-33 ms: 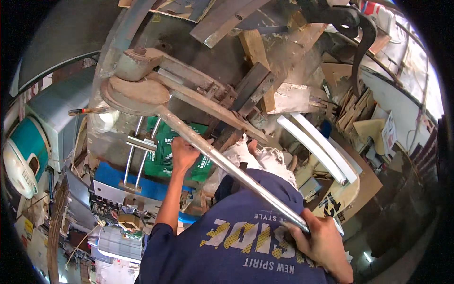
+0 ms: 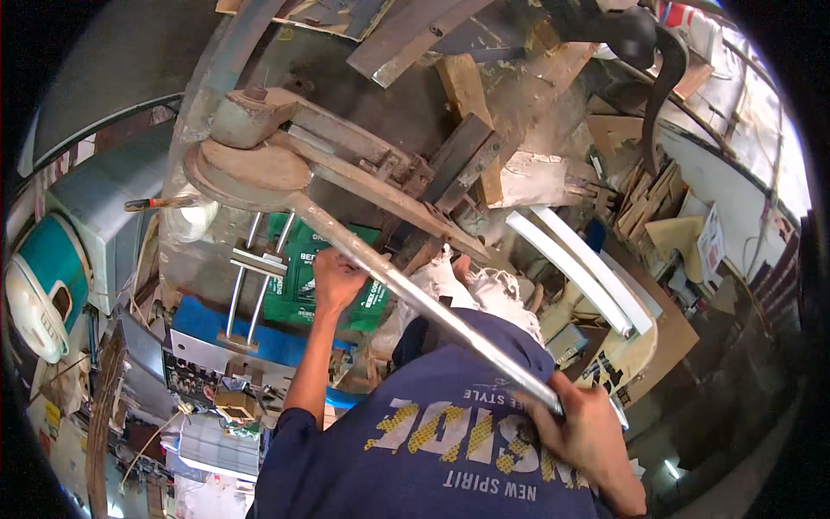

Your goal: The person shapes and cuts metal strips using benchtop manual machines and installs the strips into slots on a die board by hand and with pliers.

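A long metal lever bar point(image 2: 432, 316) slants from a rusty round disc head point(image 2: 251, 173) at the far left down to my right side. My right hand point(image 2: 592, 437) is wrapped round the bar's near end, in front of my dark blue shirt. My left hand point(image 2: 335, 278) has its fingers curled close under the bar's middle, beside the rusty flat arms point(image 2: 380, 182). The bar crosses over its fingertips, so what they grip is hidden. Below the left hand lies a green printed bag point(image 2: 298, 285).
Two parallel metal rods with a crosspiece point(image 2: 259, 261) stand left of the bag. Curved white strips point(image 2: 579, 272) lie at the right, near a heap of scrap wood point(image 2: 648, 203). A dark metal hook point(image 2: 661, 104) hangs at the far right. A teal-and-white machine point(image 2: 47, 285) stands far left.
The near end of the lever bar and my right hand have shifted slightly away from me. My left hand has barely moved.
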Motion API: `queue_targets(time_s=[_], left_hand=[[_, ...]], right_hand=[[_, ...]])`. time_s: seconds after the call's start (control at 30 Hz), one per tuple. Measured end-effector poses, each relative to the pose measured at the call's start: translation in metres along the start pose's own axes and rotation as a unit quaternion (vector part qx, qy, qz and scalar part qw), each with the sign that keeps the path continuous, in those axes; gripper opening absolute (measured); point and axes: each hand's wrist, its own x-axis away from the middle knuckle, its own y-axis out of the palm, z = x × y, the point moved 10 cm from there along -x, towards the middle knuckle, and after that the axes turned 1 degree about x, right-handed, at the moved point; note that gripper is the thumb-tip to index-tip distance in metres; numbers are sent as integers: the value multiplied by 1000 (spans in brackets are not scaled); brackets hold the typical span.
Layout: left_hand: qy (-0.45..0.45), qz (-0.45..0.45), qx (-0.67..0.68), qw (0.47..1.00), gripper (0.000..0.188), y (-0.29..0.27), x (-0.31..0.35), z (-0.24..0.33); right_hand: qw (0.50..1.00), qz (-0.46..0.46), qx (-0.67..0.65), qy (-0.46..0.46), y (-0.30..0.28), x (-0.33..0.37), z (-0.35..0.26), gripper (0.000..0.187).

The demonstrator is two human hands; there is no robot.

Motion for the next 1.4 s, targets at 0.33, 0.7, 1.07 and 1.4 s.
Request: queue_targets(time_s=[0.33, 0.7, 1.07, 1.4], left_hand=[[26, -14, -34, 999, 32, 3, -4, 38], [40, 26, 8, 999, 36, -2, 27, 50], [-26, 306, -221, 926, 53, -24, 87, 42], [40, 423, -27, 905, 46, -23, 106, 27]], right_hand=[[994, 77, 1, -83, 19, -30, 24, 31], [970, 187, 4, -154, 79, -147, 79, 18], [899, 312, -151, -269, -67, -188, 6, 24], [897, 263, -130, -329, -68, -278, -32, 16]])
